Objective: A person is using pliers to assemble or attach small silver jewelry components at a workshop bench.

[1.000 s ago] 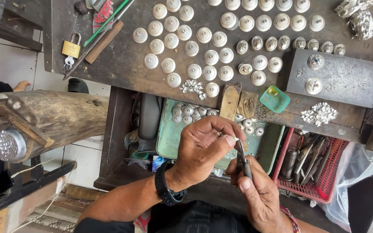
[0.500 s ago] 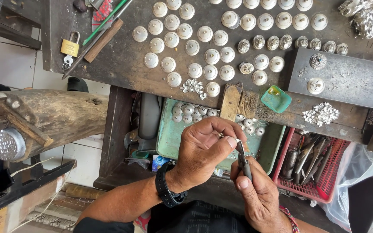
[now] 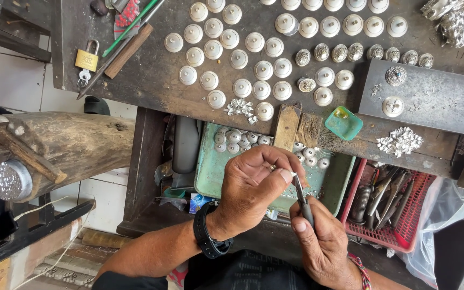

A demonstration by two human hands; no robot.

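Above the green tray [image 3: 210,177], my left hand [image 3: 253,182] pinches a tiny silver piece [image 3: 292,173] (light, probably easily bent) at its edge; my right hand [image 3: 318,236] grips slim pliers [image 3: 302,196] touching it.

bright even daylight | soft shadows | metal glints | sharp focus | slight wide-angle edge bend

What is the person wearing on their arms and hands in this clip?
Both forearms are bare, with no sleeves or gloves in view. The left hand has a black wristwatch with a wide strap on its wrist. The right hand has a red patterned woven bracelet on its wrist.
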